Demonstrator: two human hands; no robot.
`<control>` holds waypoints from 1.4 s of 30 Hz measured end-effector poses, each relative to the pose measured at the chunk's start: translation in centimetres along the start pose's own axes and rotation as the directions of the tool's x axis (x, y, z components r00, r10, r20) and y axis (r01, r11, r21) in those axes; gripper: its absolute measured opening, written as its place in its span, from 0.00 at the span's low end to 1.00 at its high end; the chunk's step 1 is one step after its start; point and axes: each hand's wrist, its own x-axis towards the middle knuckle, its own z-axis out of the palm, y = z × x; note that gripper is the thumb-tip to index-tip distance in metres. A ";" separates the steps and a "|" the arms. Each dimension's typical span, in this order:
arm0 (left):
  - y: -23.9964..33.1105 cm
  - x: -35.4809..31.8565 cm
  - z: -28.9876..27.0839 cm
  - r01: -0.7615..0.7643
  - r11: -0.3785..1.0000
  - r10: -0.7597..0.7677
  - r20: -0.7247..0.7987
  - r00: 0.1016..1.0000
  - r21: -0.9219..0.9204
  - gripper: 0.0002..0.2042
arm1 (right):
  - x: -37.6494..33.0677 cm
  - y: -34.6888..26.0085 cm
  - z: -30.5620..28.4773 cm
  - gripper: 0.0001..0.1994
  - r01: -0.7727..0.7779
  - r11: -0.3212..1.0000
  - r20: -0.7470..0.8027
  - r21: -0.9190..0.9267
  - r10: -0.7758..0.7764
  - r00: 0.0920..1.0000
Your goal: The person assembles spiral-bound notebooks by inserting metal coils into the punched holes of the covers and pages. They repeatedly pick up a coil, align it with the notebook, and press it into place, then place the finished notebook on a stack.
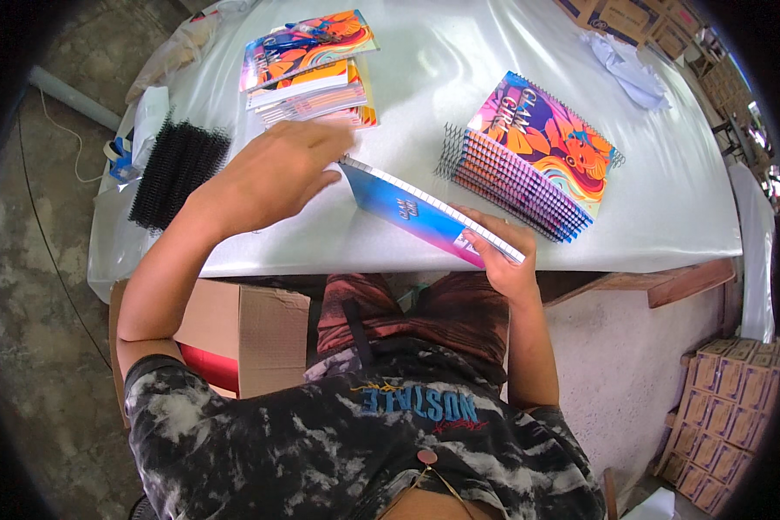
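Note:
A notebook (412, 218) with a blue-to-pink cover is held tilted above the near edge of the table, its long edge with a row of punched holes or coil loops facing up. My right hand (504, 260) grips its right end, thumb on the cover and fingers behind. At its left upper corner is my left hand (273, 173), fingers bent together and slightly blurred; what they pinch is hidden. To the right stands a stack of coil-bound notebooks (537, 156) with colourful covers. Farther left lies a pile of notebooks (308, 78) with a blue tool (299, 36) on top.
Black plastic binding coils (178, 173) lie in a heap at the left of the silvery-covered table (407, 87), beside a blue tape dispenser (120, 156). Crumpled white paper (628, 69) lies far right. An open cardboard box (269, 338) stands below; stacked cartons (719, 416) stand at right.

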 end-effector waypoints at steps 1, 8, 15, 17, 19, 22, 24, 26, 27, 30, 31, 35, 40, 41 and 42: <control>-0.1 0.1 -0.6 0.059 0.998 -0.055 0.146 0.988 -0.023 0.10 | -0.1 0.2 0.0 0.15 0.009 1.000 0.006 -0.005 -0.009 1.000; -0.3 -0.2 -0.4 -0.178 0.977 0.163 0.126 0.979 0.119 0.10 | -0.3 0.5 0.5 0.18 0.102 0.993 0.013 -0.052 -0.101 0.995; 0.7 -2.2 5.0 0.056 0.981 0.026 -0.409 0.912 0.187 0.38 | -0.3 0.3 1.2 0.12 0.225 0.967 -0.003 -0.117 -0.226 0.974; 0.6 -6.9 12.8 0.055 0.994 -0.082 -0.328 0.941 -0.091 0.48 | -0.7 0.3 1.8 0.13 0.205 0.974 -0.028 -0.099 -0.208 0.978; 2.7 -8.2 12.1 -0.258 0.926 0.296 -0.107 0.949 0.275 0.58 | -1.4 0.8 1.2 0.15 0.172 0.975 -0.044 -0.138 -0.179 0.983; -4.1 -4.8 10.0 0.024 0.965 0.167 -0.679 0.715 0.263 0.56 | -1.1 0.0 1.8 0.13 0.286 0.953 0.039 -0.097 -0.283 0.958; -5.2 -4.2 10.1 0.236 0.959 -0.079 -0.656 0.751 0.155 0.59 | -0.2 -0.3 1.9 0.14 0.338 0.941 0.081 -0.024 -0.335 0.939; 0.2 -6.6 13.3 0.217 0.971 -0.238 -0.351 0.906 -0.099 0.62 | -0.7 0.4 1.9 0.14 0.307 0.944 0.034 -0.119 -0.305 0.952; 1.5 -9.6 15.9 0.071 0.997 -0.067 -0.190 0.980 0.018 0.62 | -0.6 0.5 1.5 0.14 0.277 0.949 0.004 -0.152 -0.280 0.960; 1.1 -6.4 12.4 -0.040 0.993 0.097 -0.587 0.804 0.108 0.59 | -1.0 1.0 1.0 0.14 0.328 0.934 0.015 -0.138 -0.329 0.944; -1.2 -3.9 8.6 0.021 0.977 0.144 -0.722 0.676 0.214 0.58 | -0.7 0.5 1.3 0.14 0.340 0.934 0.038 -0.104 -0.338 0.940; -0.7 -5.2 11.3 0.208 0.978 -0.161 -0.574 0.803 0.017 0.56 | 0.0 0.4 2.1 0.14 0.378 0.923 0.046 -0.073 -0.375 0.926; -1.9 -6.8 10.9 0.053 0.974 0.125 -0.721 0.681 0.220 0.55 | 0.1 0.2 1.6 0.15 0.367 0.926 0.081 -0.088 -0.360 0.929; -3.9 -5.3 9.1 0.192 0.975 -0.008 -0.837 0.547 0.116 0.53 | -0.4 -0.1 2.0 0.15 0.361 0.929 0.099 -0.088 -0.352 0.931; -4.7 -4.3 8.7 0.289 0.957 -0.144 -0.863 0.485 0.003 0.50 | -0.2 -0.1 2.4 0.15 0.373 0.924 0.116 -0.085 -0.363 0.925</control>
